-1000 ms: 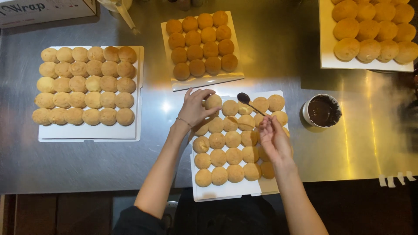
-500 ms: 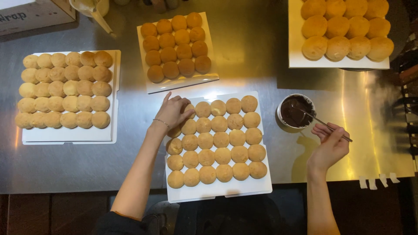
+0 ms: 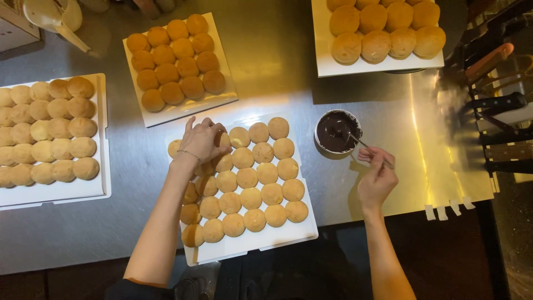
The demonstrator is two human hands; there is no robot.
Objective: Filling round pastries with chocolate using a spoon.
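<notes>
While the left hand (image 3: 201, 139) rests on them, pale round buns (image 3: 250, 183) fill the tray

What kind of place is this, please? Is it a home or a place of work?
Probably a bakery or commercial kitchen. A steel worktable holds several white trays of many small round buns. The right hand dips a spoon into a cup of dark filling; the left hand touches the buns.

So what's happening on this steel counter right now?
A person stands over a white tray of pale round buns. The left hand rests on the buns at the tray's far left corner. The right hand holds a thin utensil dipped into a small cup of dark chocolate-like filling beside the tray. Three more trays of buns sit around, one with darker buns.
</notes>
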